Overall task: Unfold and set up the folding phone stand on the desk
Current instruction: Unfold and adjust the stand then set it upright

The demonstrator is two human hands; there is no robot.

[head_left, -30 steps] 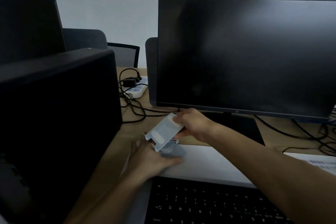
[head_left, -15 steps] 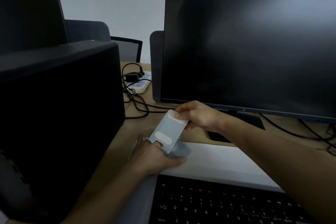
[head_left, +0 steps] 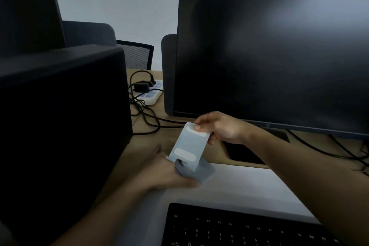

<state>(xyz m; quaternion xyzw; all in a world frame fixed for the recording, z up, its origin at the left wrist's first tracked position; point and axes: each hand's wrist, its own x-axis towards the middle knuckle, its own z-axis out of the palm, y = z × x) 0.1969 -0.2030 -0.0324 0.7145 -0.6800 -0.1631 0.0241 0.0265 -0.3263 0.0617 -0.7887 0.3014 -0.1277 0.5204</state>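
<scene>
A dark box crowds my left; my left hand grips the base of the pale grey phone stand on the table. Its back plate tilts up, top edge pinched by my right hand near the monitor.

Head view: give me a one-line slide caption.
Left hand holds the phone stand base while right hand tilts its plate, before a dark monitor.

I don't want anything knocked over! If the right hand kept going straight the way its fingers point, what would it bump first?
The right hand points left across the desk, pinching the stand's top edge. Straight on, it would probably meet the tangle of black cables first, then the big dark box, though depth is hard to judge.
</scene>
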